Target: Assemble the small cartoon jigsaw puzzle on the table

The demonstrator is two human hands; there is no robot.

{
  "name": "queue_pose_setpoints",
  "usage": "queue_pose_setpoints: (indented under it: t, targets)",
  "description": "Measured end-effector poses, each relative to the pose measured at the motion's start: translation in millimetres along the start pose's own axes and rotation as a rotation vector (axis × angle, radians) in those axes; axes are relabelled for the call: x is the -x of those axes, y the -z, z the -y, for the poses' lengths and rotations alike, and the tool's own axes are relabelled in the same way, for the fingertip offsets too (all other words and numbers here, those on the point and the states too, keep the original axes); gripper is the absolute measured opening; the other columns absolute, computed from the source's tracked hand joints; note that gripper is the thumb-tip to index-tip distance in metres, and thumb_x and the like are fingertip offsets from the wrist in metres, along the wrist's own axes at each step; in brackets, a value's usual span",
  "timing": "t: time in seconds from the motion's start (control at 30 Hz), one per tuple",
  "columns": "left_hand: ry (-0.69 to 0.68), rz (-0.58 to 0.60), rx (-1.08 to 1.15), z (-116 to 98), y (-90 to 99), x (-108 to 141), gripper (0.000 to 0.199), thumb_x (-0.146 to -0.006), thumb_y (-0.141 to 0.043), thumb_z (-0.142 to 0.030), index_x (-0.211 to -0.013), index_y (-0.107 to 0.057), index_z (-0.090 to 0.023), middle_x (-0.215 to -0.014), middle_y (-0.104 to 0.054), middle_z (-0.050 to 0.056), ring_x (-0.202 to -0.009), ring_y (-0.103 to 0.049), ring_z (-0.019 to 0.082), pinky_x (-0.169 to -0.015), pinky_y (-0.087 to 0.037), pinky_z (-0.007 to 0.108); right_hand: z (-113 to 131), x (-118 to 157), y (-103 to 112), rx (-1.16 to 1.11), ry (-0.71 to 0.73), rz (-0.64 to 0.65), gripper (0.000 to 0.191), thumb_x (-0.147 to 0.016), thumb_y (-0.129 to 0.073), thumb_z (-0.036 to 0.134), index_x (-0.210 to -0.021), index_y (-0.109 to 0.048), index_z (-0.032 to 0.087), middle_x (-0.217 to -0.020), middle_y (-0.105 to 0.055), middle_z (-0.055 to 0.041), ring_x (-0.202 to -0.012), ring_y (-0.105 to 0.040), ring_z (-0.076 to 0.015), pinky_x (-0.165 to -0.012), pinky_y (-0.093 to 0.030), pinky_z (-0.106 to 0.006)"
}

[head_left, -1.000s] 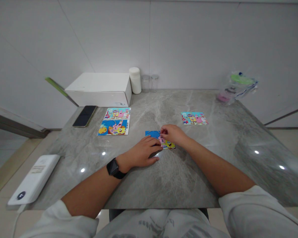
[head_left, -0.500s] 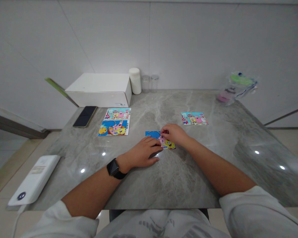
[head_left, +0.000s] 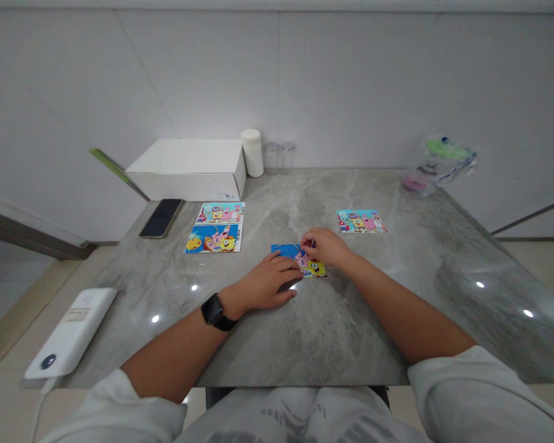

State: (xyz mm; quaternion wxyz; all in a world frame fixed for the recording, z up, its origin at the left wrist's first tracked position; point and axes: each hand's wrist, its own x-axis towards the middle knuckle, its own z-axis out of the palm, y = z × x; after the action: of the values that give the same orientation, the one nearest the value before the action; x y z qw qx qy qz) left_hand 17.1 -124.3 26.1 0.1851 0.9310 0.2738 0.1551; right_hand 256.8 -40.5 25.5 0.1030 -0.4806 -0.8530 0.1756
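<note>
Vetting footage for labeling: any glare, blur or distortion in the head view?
Head view: bright glare spots on the gray table, left and right; head view: lettering on the white device too soft to read; head view: likely wide-angle stretch toward the edges.

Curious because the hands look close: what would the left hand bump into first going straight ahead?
The left hand, lying over part of the picture card, would probably meet the right hand first; depth is unclear.

1. My centre card (head_left: 303,261): blue, pink and yellow cartoon print.
2. My centre-right card (head_left: 361,221): turquoise, pink and yellow cartoon figures.
3. My surface (head_left: 323,326): grey, marbled with paler veins.
4. My watch (head_left: 213,309), left of centre: black.
</note>
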Motion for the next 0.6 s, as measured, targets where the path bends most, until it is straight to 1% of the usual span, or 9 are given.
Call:
queue_pose_setpoints:
  t: [0.07,0.13,0.17,0.23,0.3,0.33,0.4,0.47,0.6]
  targets:
    - [0.005,0.007,-0.009,0.0,1.0,0.3,0.041,-0.099,-0.063,-0.036,-0.14,-0.064,-0.027,-0.142,-0.067,0.009,-0.135,-0.06,0.028,-0.129,-0.026,0.058,-0.2,0.8,2.6,0.007,0.011,0.023,0.01,-0.091,-0.07,0.022,-0.094,-0.08,0.02,-0.092,-0.074,-0.0051,-0.086,-0.064,-0.0181,-0.079,-0.043,-0.028]
    - [-0.002,0.017,-0.033,-0.6,2.2,0.5,0.039,-0.101,-0.06,-0.035,-0.138,-0.064,-0.027,-0.142,-0.067,0.01,-0.136,-0.06,0.028,-0.131,-0.022,0.059,1.3,4.5,11.7,0.021,0.01,0.015,0.01,-0.09,-0.07,0.022,-0.093,-0.08,0.02,-0.092,-0.074,-0.0051,-0.087,-0.064,-0.0186,-0.079,-0.043,-0.029]
    - [-0.013,0.023,-0.05,-1.1,2.6,0.6,0.037,-0.101,-0.059,-0.034,-0.137,-0.064,-0.026,-0.142,-0.068,0.01,-0.136,-0.059,0.027,-0.131,-0.02,0.059,2.4,7.9,19.5,0.025,0.003,-0.017,0.01,-0.091,-0.069,0.022,-0.093,-0.079,0.02,-0.092,-0.074,-0.0052,-0.086,-0.064,-0.0186,-0.079,-0.043,-0.029]
    - [-0.039,0.027,-0.09,-2.7,2.9,0.8,0.035,-0.102,-0.059,-0.033,-0.136,-0.065,-0.026,-0.14,-0.069,0.01,-0.138,-0.058,0.027,-0.132,-0.017,0.059,4.1,17.8,40.1,0.024,-0.022,-0.123,0.012,-0.092,-0.066,0.021,-0.093,-0.078,0.02,-0.093,-0.074,-0.0053,-0.084,-0.063,-0.0181,-0.078,-0.043,-0.029]
    - [-0.059,0.025,-0.127,-4.7,2.2,1.1,0.035,-0.102,-0.059,-0.033,-0.135,-0.066,-0.025,-0.138,-0.07,0.01,-0.138,-0.058,0.027,-0.132,-0.018,0.058,3.4,30.9,62.4,0.022,-0.043,-0.229,0.014,-0.094,-0.064,0.022,-0.095,-0.078,0.02,-0.093,-0.074,-0.0054,-0.081,-0.062,-0.0178,-0.078,-0.043,-0.03]
    - [-0.063,0.023,-0.143,-5.9,1.8,1.2,0.035,-0.102,-0.06,-0.033,-0.135,-0.066,-0.024,-0.137,-0.069,0.01,-0.137,-0.058,0.028,-0.132,-0.02,0.058,1.6,38.0,71.9,0.031,-0.053,-0.252,0.014,-0.094,-0.064,0.023,-0.094,-0.077,0.02,-0.092,-0.074,-0.0055,-0.081,-0.062,-0.018,-0.078,-0.043,-0.03]
    - [-0.063,0.023,-0.177,-8.6,1.4,1.2,0.036,-0.101,-0.061,-0.034,-0.135,-0.066,-0.023,-0.139,-0.068,0.011,-0.136,-0.059,0.028,-0.131,-0.024,0.057,-5.2,52.3,84.0,0.055,-0.07,-0.25,0.013,-0.093,-0.064,0.023,-0.093,-0.077,0.02,-0.091,-0.075,-0.0054,-0.081,-0.062,-0.0185,-0.078,-0.043,-0.031]
    - [-0.062,0.021,-0.21,-11.5,2.1,0.7,0.035,-0.1,-0.062,-0.035,-0.133,-0.066,-0.023,-0.14,-0.066,0.012,-0.135,-0.058,0.029,-0.13,-0.027,0.057,-14.9,65.7,86.0,0.064,-0.068,-0.205,0.014,-0.093,-0.063,0.024,-0.092,-0.076,0.021,-0.09,-0.075,-0.0049,-0.079,-0.063,-0.0184,-0.077,-0.044,-0.031]
    - [-0.072,0.039,-0.238,-17.1,8.6,-1.2,0.032,-0.099,-0.065,-0.034,-0.129,-0.068,-0.024,-0.135,-0.067,0.011,-0.131,-0.06,0.029,-0.128,-0.03,0.056,-32.5,86.2,72.5,0.038,-0.033,-0.126,0.017,-0.095,-0.061,0.026,-0.099,-0.077,0.022,-0.093,-0.076,-0.0046,-0.078,-0.064,-0.0176,-0.077,-0.046,-0.03]
